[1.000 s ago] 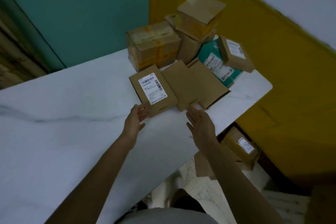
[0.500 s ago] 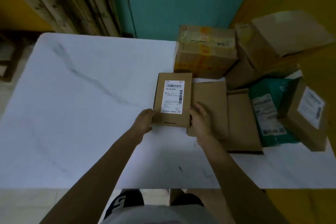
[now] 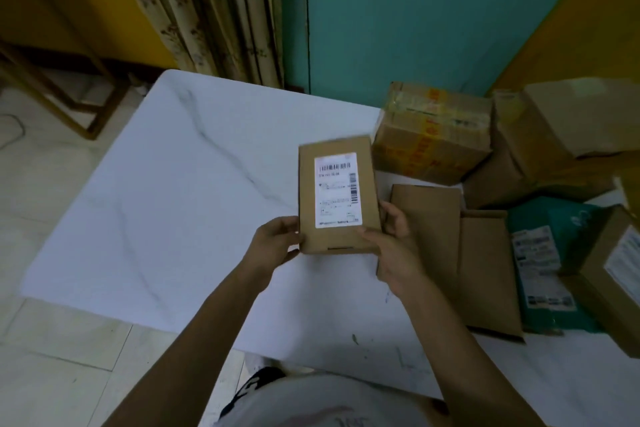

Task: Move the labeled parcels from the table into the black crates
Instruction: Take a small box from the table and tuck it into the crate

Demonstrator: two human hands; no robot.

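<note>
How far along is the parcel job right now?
Done: nothing shows; no crate is in view. In hand: the left hand and right hand grip one labeled parcel over the table. Left: a taped box, plain boxes, a teal mailer, a labeled box and flat cartons lie on the table's right side.

Dim, soft indoor light with a cool cast; the white table (image 3: 166,204) is the brightest surface, without glare; shadows are faint and soft-edged; the upper left corner sinks dark; on the labeled parcel (image 3: 337,198) the barcode reads, the small print blurs; boxes (image 3: 588,121) at the right edge are smeared; the wide lens bows the table's edges.
</note>
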